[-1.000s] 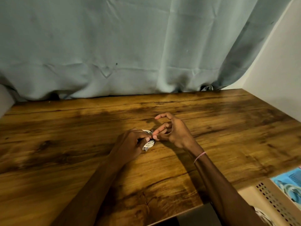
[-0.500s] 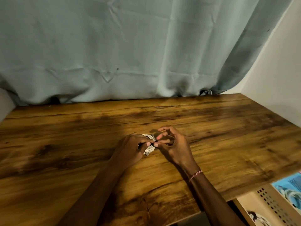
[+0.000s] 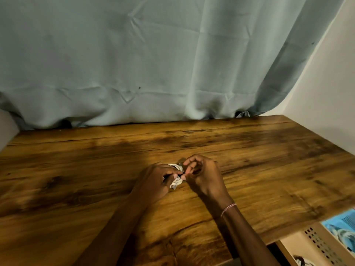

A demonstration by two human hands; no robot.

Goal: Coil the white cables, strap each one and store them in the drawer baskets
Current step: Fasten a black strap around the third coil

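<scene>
A small coiled white cable sits over the middle of the wooden table. My left hand is closed around the coil and hides most of it. My right hand pinches a thin dark strap at the coil's right side with thumb and fingertips. The two hands touch at the coil. At the lower right, below the table edge, a beige perforated drawer basket shows part of another white cable inside.
A grey-blue curtain hangs along the table's back edge. A white wall borders the right side. A blue patterned item lies beside the basket. The table's near edge runs along the lower right.
My right hand's fingers have curled in from spread to a pinch at the strap. The view has tilted slightly, so hands and table sit lower in frame.
</scene>
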